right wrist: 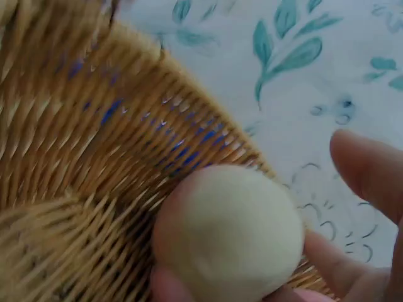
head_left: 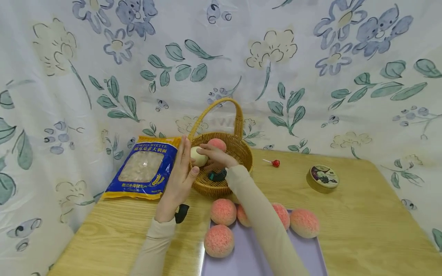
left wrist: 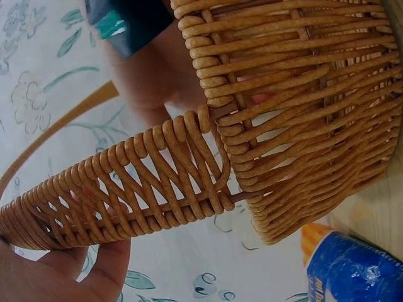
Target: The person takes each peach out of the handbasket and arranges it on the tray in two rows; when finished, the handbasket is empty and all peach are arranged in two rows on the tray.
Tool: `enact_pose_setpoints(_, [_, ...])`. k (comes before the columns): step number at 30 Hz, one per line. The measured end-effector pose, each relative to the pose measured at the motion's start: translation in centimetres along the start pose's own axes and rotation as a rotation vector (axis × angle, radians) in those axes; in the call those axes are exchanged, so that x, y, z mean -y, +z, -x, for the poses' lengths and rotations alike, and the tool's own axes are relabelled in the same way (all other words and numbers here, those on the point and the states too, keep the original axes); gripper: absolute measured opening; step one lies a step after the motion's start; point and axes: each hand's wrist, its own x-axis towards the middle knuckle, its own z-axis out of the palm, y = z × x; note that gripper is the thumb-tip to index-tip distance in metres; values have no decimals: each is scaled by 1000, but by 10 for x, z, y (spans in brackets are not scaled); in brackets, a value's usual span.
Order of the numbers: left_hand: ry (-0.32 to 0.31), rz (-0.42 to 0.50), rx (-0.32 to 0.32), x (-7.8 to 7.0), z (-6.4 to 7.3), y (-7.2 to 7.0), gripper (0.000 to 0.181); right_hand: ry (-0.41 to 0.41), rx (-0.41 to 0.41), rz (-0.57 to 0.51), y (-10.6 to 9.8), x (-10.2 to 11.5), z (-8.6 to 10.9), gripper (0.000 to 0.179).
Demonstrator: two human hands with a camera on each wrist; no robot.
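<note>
My right hand (head_left: 219, 156) reaches into a wicker basket (head_left: 248, 155) and grips a round bun (head_left: 198, 157), its pale smooth side facing up, at the basket's left wall. In the right wrist view, this bun (right wrist: 233, 233) has fingers around its lower edge and a trace of pink at its left. Another pink bun (head_left: 218, 143) sits at the basket's back. My left hand (head_left: 177, 186) is at the basket's left side with straight fingers, against the woven handle (left wrist: 126, 182); the weave partly hides its fingers in the left wrist view.
Several pink-topped buns (head_left: 219, 240) lie on a lilac tray (head_left: 245, 253) in front, partly behind the right sleeve. Left of the basket lies a blue and yellow pasta bag (head_left: 141, 166). A red lollipop (head_left: 275, 163) and a round tin (head_left: 322, 178) are to the right. Floral curtain hangs behind.
</note>
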Motion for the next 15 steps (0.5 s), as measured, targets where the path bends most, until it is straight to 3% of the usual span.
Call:
enact_pose_setpoints(4, [-22,0,9,-1,-1,-2,75,-5,-6,146,8,4,0,69])
enact_pose_setpoints(8, [-20,-5,10,-2,0,0,76,-73,84,480,8,0,-3,54])
enact_pose_setpoints(10, [-10,-10,3,-3,0,1,76,-108,109,597,8,-2,-3,48])
enact_pose_setpoints(15, [13,-21,-6,-2,1,3,73,-72,143,589,9,-4,0,50])
